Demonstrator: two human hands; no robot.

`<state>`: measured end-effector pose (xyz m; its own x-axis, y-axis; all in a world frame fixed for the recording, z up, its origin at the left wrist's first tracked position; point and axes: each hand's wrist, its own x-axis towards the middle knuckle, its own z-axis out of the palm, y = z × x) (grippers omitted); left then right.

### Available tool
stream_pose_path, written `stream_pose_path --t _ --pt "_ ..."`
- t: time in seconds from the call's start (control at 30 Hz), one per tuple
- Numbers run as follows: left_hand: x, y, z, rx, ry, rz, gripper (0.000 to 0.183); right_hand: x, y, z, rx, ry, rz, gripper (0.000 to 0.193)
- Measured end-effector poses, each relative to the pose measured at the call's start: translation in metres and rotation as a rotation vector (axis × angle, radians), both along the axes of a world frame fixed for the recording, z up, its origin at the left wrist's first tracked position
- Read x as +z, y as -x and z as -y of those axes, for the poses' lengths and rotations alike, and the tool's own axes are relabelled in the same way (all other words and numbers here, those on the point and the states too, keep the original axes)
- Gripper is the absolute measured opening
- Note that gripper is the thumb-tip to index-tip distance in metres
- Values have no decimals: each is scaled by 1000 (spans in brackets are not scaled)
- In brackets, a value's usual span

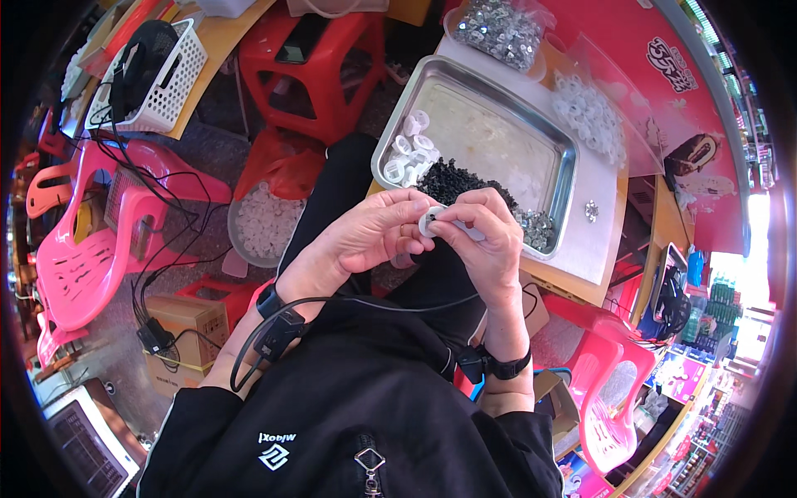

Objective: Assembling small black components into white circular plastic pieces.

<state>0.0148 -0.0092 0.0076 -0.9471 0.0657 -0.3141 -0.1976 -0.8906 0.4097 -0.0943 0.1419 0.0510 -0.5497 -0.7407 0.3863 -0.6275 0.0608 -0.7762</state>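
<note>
My left hand (pixel 378 226) and my right hand (pixel 484 234) meet over my lap, at the near edge of a steel tray (pixel 569 178). Between the fingertips of both is a small round white plastic part (pixel 429 221) with something dark at its middle. The left thumb and fingers pinch one side of it, the right ones the other. Just beyond the hands, the tray holds white plastic rings (pixel 413 151) at its left, a heap of small black parts (pixel 458 182) along the near side and shiny metal pieces (pixel 538 228) in the right corner. My fingers partly hide the held part.
Behind the tray sits a bag of metal pieces (pixel 502 33); clear plastic parts (pixel 588 116) lie to its right. A basin of white parts (pixel 267 222) stands lower left, near a red stool (pixel 311 75) and a pink chair (pixel 91 249). A cable (pixel 382 305) crosses between my wrists.
</note>
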Motion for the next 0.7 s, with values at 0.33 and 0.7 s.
stream_pose_path --t 0.33,0.7 --pt "-3 -1 2 -50 3 -4 21 -3 2 -1 21 -7 -124 20" --pt "-8 2 2 -38 89 -25 20 -6 7 4 92 1 -134 18"
